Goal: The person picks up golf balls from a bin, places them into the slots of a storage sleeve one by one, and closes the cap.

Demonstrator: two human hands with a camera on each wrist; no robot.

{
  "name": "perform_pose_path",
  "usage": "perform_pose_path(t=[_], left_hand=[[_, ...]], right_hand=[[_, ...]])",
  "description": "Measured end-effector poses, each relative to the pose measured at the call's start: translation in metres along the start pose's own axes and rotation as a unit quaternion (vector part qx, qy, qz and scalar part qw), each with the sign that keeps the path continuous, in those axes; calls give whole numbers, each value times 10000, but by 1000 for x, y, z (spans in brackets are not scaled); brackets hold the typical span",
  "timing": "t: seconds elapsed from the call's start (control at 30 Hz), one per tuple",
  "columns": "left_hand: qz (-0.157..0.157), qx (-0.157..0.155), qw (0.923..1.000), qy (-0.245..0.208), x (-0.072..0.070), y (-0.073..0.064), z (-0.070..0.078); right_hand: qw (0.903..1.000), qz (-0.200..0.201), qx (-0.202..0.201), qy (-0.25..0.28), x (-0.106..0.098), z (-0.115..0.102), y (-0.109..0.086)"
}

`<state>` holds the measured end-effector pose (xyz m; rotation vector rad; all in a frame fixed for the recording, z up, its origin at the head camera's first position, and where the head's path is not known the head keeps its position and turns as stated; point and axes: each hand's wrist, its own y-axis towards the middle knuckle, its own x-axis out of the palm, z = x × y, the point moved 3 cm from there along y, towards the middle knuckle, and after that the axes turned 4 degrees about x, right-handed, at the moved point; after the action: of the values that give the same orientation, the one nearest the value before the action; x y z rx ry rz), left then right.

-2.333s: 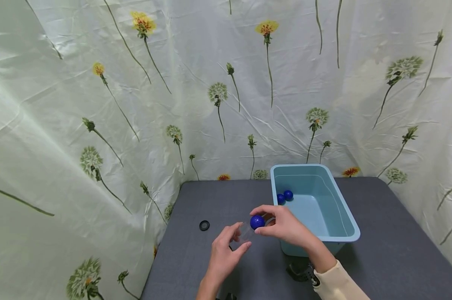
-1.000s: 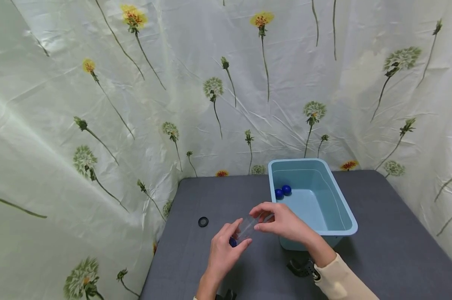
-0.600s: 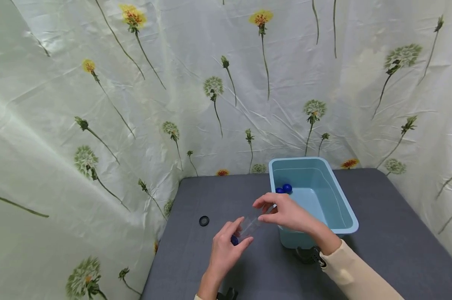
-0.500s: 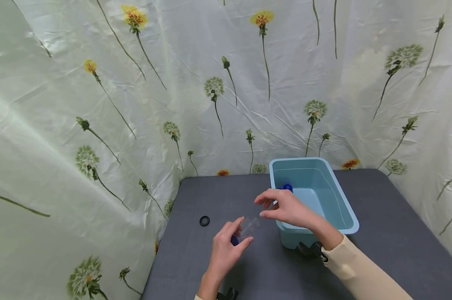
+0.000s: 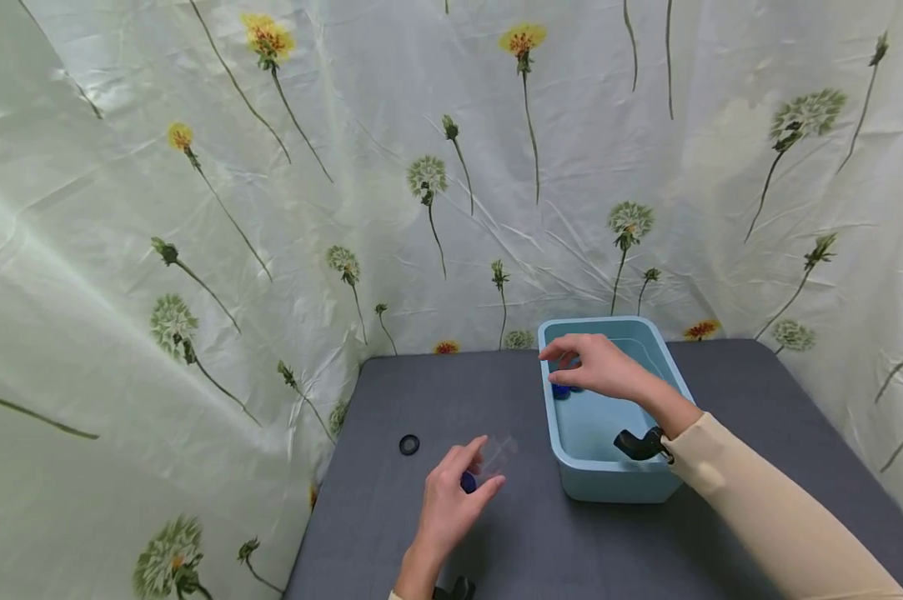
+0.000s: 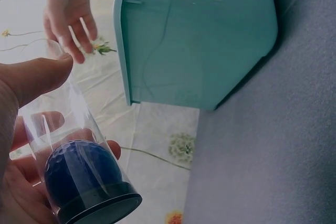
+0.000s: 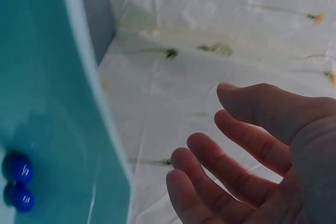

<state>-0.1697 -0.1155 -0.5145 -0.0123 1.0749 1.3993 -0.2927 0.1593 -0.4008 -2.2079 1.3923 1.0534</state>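
My left hand (image 5: 451, 498) grips a clear plastic tube (image 6: 68, 98), its thumb and fingers curled round the wall. At the tube's black-capped end sits a blue dimpled golf ball (image 6: 81, 171). The tube's other end points up and to the right in the head view. Above the left side of a light blue bin (image 5: 597, 485), my right hand (image 5: 597, 367) hovers with relaxed, spread fingers and nothing in them. Two blue balls (image 7: 19, 169) lie inside the bin, partly hidden by the right hand in the head view.
A black ring-shaped cap (image 5: 409, 444) lies on the dark grey table (image 5: 466, 392), left of the left hand. The bin stands on the table's right half. Behind the table hangs a flower-printed curtain (image 5: 391, 208).
The right hand has let go of a blue ball, which is now inside the tube. It has since moved right and away, over the bin. The left hand stays almost in place.
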Motion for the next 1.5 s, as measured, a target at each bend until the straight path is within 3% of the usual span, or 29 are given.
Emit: perform_pose_path(t=[0.37,0.77,0.93,1.23,1.5], left_hand=[[-50,-147,9998,-148,0,3,-1],[-50,-277,9995,-137,3,-2,-6],[-74,-415,9990,-162,3,-1,-5],[78,-243,9994,-216,2,-2,-10],[161,-299,9994,-113,-3,-3,-12]], right_hand=[[9972,0,675,-322,0,60,32],[9874,-573,1452,-252,23,132,44],[9839,-798,1572,-308,32,147,52],[9711,-1120,2109,-13,41,163,50],[9758,-1128,1760,-639,47,168,53]])
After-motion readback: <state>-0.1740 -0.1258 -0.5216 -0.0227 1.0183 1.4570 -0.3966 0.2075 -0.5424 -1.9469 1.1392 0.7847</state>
